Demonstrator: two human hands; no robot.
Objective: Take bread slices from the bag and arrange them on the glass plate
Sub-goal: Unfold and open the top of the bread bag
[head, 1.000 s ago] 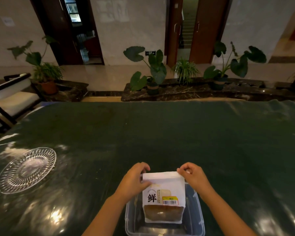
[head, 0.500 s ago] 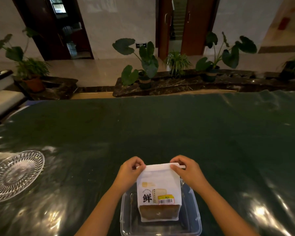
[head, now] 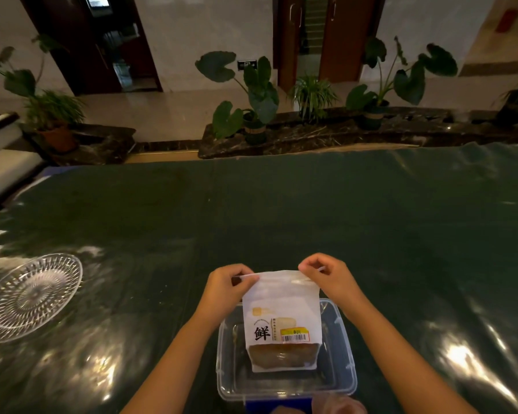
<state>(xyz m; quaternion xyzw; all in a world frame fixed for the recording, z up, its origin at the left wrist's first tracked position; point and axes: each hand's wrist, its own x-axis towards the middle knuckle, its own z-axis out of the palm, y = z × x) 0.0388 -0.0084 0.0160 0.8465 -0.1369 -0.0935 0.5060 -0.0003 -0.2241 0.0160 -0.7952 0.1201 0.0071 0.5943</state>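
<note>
Both hands' fingers [head: 245, 280] pinch the bread bag [head: 280, 312] top; seemingly sealed; glass plate [head: 27, 297] bare.

Pale walls [head: 198, 31], brown doors [head: 338, 37] (dim), potted plants [head: 251, 94].

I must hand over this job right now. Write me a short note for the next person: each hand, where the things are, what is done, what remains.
Left hand: pinching the top left corner of the bread bag.
Right hand: pinching the top right corner, at the closure strip.
Bread bag: upright inside the clear plastic container near the table edge; top looks closed; loaf visible through the lower window.
Glass plate: far left on the green table cover, with no bread on it.
Done: bag gripped at both top corners.
Left: open the bag, take out slices, arrange them on the plate.
</note>
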